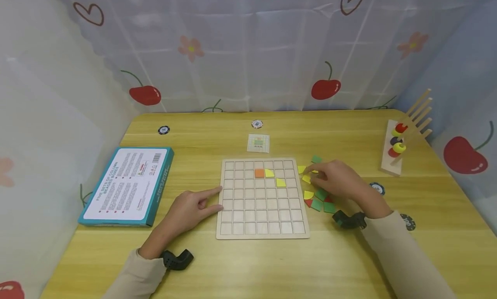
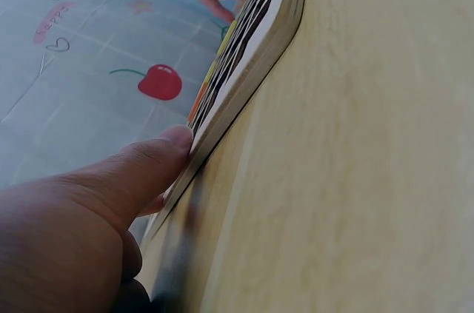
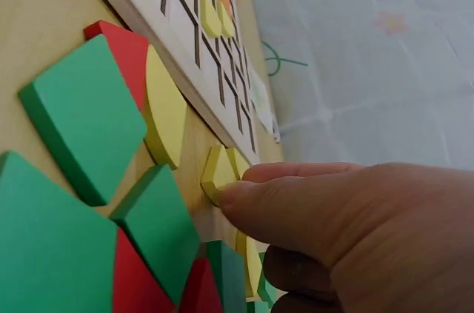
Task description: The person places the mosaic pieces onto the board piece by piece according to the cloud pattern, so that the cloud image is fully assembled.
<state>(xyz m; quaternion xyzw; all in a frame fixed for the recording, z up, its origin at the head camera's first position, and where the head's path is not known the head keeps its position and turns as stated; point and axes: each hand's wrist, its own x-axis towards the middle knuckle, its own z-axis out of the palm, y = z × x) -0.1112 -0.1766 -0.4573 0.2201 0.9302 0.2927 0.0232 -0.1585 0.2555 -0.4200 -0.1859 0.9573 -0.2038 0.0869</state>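
Note:
A square wooden grid board (image 1: 262, 236) lies flat on the table. One orange square tile (image 1: 259, 173) and two yellow quarter-round tiles (image 1: 281, 183) sit in its upper cells. My left hand (image 1: 190, 210) touches the board's left edge with straight thumb and index finger; in the left wrist view the thumb (image 2: 148, 169) rests along that edge. Right of the board, my right hand (image 1: 338, 178) pinches a yellow tile (image 3: 217, 172) between thumb and index finger, low over the table. Around it lie green square tiles (image 3: 89, 117), red tiles (image 3: 126, 54) and other yellow tiles (image 3: 164, 109).
A small pattern card (image 1: 258, 143) lies behind the board. To the left is a teal-edged box (image 1: 126, 184). A wooden peg stand (image 1: 390, 161) with coloured beads stands at the right. Poker chips (image 1: 257, 124) are scattered about; cherry-print curtains surround the table.

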